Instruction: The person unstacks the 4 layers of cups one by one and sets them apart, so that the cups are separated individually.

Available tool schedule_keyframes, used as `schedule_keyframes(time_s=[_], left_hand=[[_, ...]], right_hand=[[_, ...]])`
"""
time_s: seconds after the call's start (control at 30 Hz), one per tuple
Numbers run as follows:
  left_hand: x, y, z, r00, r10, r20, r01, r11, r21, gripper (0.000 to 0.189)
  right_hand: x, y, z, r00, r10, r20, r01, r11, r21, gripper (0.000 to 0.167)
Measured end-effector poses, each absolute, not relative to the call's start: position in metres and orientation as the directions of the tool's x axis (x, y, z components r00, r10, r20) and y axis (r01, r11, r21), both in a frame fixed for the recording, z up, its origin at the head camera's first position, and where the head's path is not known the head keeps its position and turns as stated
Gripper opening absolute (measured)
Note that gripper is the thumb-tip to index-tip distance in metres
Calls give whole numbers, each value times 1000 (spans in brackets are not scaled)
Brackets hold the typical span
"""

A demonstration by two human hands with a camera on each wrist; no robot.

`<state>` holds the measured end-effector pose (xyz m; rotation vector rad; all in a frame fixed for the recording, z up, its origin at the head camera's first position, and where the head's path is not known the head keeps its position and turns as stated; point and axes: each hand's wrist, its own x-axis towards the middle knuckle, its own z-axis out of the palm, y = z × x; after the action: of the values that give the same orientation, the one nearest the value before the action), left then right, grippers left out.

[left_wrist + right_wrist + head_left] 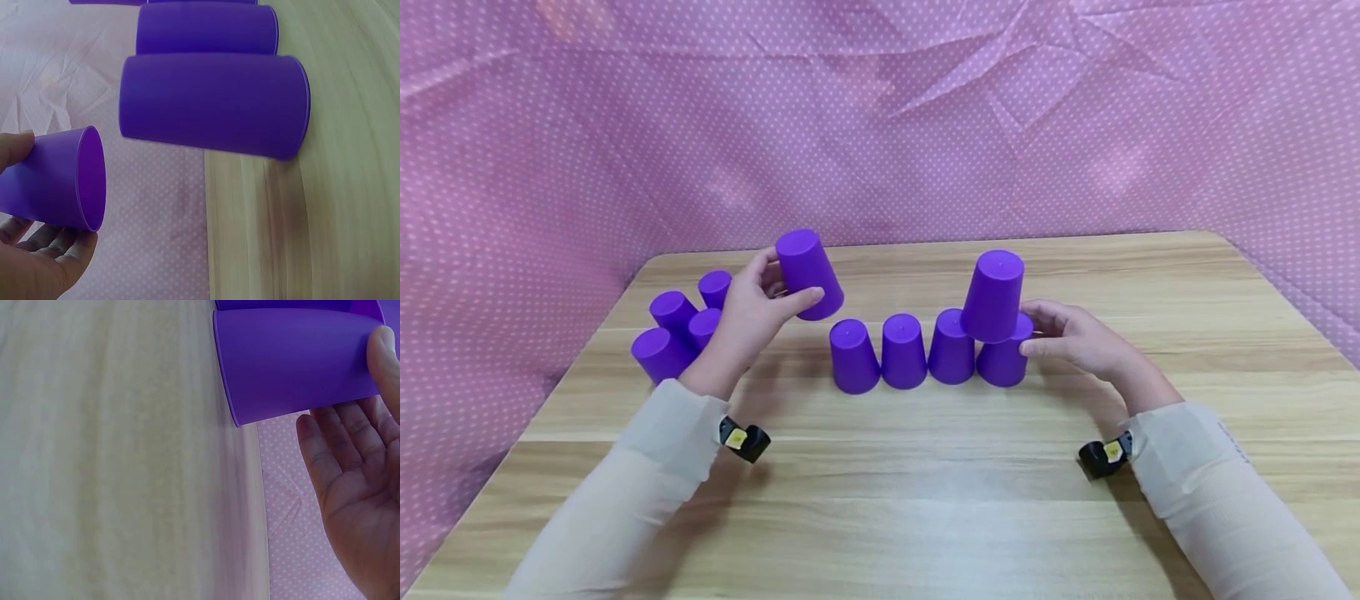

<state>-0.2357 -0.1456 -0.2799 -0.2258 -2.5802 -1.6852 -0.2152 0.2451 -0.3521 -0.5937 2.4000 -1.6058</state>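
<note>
While the left hand (748,312) grips a tilted purple cup (808,271) above the table (910,492), the right hand (1075,340) has its fingers loosely spread at a row's rightmost cup (1002,365). Another cup (995,298) sits atop that row's right end.

Both sleeves (598,508) were cream with pale grey cuff bands (679,429); each bore a black device (756,444) with a yellow patch (736,438).
</note>
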Motion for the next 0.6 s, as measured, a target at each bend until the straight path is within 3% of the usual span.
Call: schedule_keyframes(time_s=[0.6], left_hand=[[-237, -185, -279, -993, -11, 121, 104, 436, 894, 69]], right_hand=[[-216, 245, -352, -899, -434, 65, -230, 339, -912, 48]])
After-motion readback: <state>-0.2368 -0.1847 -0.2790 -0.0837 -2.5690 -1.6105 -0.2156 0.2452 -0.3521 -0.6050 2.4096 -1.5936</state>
